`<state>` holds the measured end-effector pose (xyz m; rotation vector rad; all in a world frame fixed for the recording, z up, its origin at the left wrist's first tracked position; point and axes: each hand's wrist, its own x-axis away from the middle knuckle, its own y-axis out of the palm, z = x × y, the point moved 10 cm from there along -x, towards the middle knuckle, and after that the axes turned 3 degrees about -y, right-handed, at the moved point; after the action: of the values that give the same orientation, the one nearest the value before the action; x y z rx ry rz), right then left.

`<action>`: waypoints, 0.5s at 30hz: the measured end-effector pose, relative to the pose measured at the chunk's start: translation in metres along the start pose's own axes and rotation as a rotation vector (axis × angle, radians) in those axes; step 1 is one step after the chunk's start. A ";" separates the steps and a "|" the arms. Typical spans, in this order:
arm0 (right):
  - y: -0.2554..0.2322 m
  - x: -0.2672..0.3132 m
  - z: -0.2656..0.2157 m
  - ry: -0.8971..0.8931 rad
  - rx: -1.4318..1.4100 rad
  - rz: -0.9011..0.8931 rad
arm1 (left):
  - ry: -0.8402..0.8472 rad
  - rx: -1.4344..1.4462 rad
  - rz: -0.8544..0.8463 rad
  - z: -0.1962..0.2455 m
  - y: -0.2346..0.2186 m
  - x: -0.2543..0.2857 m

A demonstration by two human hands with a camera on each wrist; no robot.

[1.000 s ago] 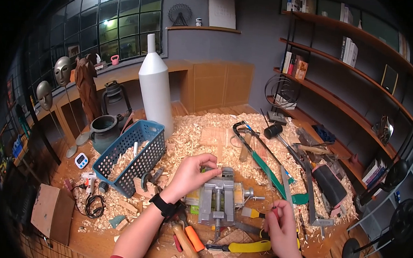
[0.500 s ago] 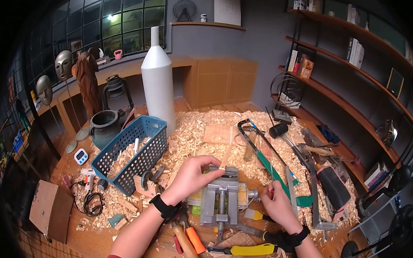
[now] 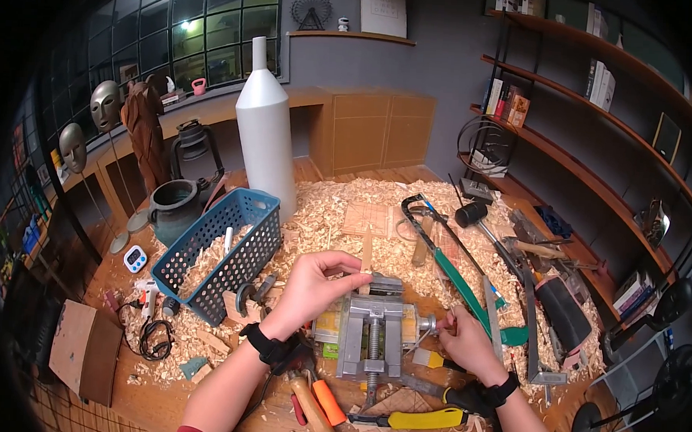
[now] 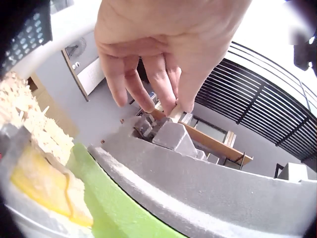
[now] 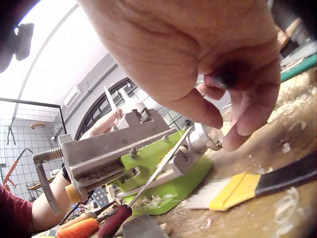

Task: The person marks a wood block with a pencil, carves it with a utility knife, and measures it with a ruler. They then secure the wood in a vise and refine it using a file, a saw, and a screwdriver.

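Observation:
My left hand (image 3: 322, 289) pinches a thin, pointed wood strip (image 3: 367, 252) between thumb and fingers. The strip stands upright at the far end of a grey metal vise (image 3: 352, 345), whose base shows green in the right wrist view. At the vise's right side, the fingertips of my right hand (image 3: 464, 343) are right by its round metal knob (image 3: 426, 326). A red-and-black handle end (image 5: 225, 78) shows within the curled right hand; the rest of that tool is hidden by the fingers.
Wood shavings (image 3: 331, 207) cover much of the table. A yellow-and-black brush (image 5: 233, 193), a yellow-handled tool (image 3: 425, 418) and an orange handle (image 3: 327, 403) lie close to the vise. A green-framed saw (image 3: 463, 289) lies right; a blue basket (image 3: 242, 261) stands left.
The right hand has moved up and left to the vise's knob, and the thin shaft seen rising from it has swung out of clear view. The left hand keeps its pinch on the strip.

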<state>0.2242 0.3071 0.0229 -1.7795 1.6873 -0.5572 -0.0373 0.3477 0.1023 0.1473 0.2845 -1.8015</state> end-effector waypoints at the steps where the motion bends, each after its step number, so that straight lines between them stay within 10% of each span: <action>1: -0.001 0.000 -0.001 0.002 0.026 0.005 | 0.001 -0.072 0.012 0.001 -0.003 0.001; 15: 0.000 -0.005 0.010 0.022 0.124 -0.003 | 0.010 0.027 0.011 -0.019 -0.009 0.004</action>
<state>0.2311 0.3131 0.0162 -1.6929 1.6289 -0.6706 -0.0476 0.3505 0.0841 0.1770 0.2665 -1.7946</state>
